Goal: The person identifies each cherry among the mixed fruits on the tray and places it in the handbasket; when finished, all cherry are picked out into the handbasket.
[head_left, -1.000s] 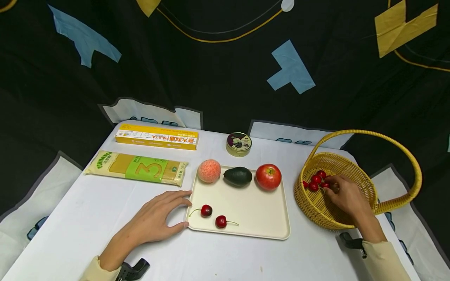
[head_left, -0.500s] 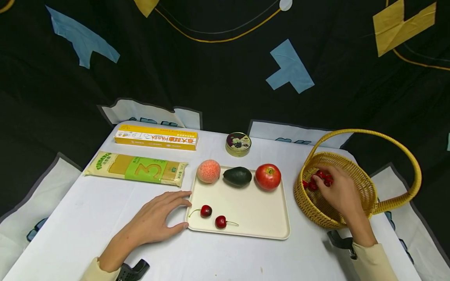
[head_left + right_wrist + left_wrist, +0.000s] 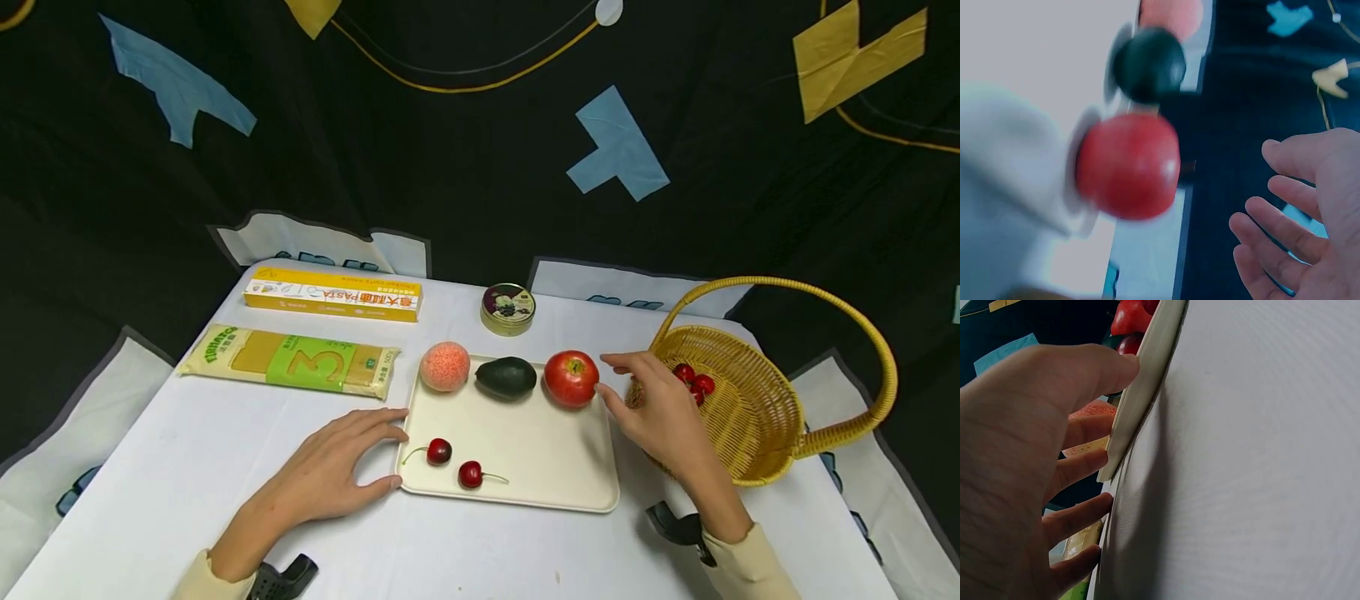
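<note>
My left hand (image 3: 330,467) rests its fingertips and thumb against the left rim of the cream tray (image 3: 540,483), fingers fairly straight; the left wrist view puts the thumb (image 3: 1110,372) at the tray's side. Two stemmed cherries (image 3: 439,451) lie at the tray's front left. Along its back sit a speckled pink-orange ball-like fruit (image 3: 446,367), a dark green avocado (image 3: 506,377) and a red apple (image 3: 572,379). Beside the apple, my right hand (image 3: 663,412) hovers with fingers spread; the right wrist view (image 3: 1297,225) shows nothing in it. Whether it touches the apple is unclear.
A yellow wicker basket (image 3: 776,417) with a tall handle stands at the right, with several cherries (image 3: 693,382) inside. A noodle packet (image 3: 292,358) and a yellow pasta box (image 3: 333,293) lie at left. A round tin (image 3: 508,309) stands behind the tray.
My right hand has come out of the basket and moved left to the apple, its fingers spreading. The cherries in the basket have shifted slightly. My left hand has stayed at the tray.
</note>
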The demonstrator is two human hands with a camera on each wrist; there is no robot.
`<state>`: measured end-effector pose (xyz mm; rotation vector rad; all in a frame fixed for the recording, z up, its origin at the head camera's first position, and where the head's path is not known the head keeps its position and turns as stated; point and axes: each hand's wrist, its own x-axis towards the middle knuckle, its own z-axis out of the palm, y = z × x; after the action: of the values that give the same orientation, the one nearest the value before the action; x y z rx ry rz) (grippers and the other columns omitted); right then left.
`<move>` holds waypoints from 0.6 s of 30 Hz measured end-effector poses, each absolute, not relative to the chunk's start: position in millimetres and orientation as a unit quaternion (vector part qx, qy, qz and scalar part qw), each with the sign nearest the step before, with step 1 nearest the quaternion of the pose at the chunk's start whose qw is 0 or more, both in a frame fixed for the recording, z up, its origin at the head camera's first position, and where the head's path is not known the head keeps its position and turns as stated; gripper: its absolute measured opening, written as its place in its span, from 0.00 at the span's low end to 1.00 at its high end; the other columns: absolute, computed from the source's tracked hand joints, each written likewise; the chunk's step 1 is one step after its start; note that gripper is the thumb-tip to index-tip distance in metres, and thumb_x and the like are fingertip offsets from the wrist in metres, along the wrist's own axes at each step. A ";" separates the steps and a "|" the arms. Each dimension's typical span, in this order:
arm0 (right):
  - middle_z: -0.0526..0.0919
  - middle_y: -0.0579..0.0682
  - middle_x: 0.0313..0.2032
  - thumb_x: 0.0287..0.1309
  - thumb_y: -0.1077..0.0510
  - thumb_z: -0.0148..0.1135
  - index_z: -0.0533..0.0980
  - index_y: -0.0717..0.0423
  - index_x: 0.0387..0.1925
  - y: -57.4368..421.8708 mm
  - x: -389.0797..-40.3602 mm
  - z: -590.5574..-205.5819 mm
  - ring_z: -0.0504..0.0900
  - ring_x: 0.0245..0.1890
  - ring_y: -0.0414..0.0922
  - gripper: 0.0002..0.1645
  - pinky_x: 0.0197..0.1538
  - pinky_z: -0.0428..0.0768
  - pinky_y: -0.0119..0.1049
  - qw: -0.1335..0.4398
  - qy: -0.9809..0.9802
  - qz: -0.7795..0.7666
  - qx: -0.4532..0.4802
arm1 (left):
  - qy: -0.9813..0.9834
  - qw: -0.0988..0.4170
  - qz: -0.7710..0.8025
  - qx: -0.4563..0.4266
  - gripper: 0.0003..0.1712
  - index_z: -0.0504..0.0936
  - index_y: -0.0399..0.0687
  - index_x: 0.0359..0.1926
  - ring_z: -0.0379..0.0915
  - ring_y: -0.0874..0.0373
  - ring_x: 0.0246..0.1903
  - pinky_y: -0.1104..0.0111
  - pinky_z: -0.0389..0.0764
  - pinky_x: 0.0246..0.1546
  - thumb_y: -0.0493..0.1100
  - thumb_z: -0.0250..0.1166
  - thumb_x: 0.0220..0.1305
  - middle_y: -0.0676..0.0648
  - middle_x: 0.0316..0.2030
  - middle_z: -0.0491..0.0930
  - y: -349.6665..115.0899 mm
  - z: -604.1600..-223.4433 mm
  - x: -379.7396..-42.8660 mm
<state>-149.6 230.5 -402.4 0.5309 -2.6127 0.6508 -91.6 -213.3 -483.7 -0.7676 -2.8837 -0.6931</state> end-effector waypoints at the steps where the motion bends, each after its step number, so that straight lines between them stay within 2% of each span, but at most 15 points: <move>1: 0.87 0.55 0.50 0.59 0.57 0.82 0.83 0.55 0.58 225.0 -148.5 -402.7 0.88 0.47 0.53 0.26 0.43 0.91 0.54 0.196 -0.932 0.233 0.198 | -0.940 0.040 -0.226 -0.251 0.27 0.85 0.64 0.59 0.71 0.50 0.73 0.46 0.74 0.72 0.61 0.79 0.61 0.56 0.75 0.74 -213.3 -483.5 -91.7; 9: 0.87 0.51 0.52 0.58 0.53 0.83 0.84 0.54 0.56 186.9 -141.3 -410.9 0.90 0.46 0.51 0.25 0.49 0.92 0.49 0.167 -0.916 0.252 0.265 | -0.940 0.037 -0.226 -0.252 0.27 0.85 0.63 0.59 0.71 0.51 0.73 0.46 0.74 0.72 0.61 0.79 0.61 0.56 0.75 0.74 -213.9 -483.7 -92.0; 18: 0.86 0.44 0.52 0.60 0.51 0.82 0.84 0.47 0.57 162.3 -131.1 -422.2 0.87 0.43 0.41 0.25 0.43 0.90 0.39 0.150 -0.900 0.257 0.318 | -0.940 0.037 -0.224 -0.253 0.27 0.85 0.63 0.59 0.71 0.51 0.73 0.47 0.74 0.72 0.61 0.78 0.61 0.56 0.74 0.74 -213.5 -483.0 -92.0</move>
<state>-131.1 162.3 -422.2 0.9140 -2.5862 0.7394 -92.0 -213.5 -483.0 -0.7778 -2.8871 -0.6879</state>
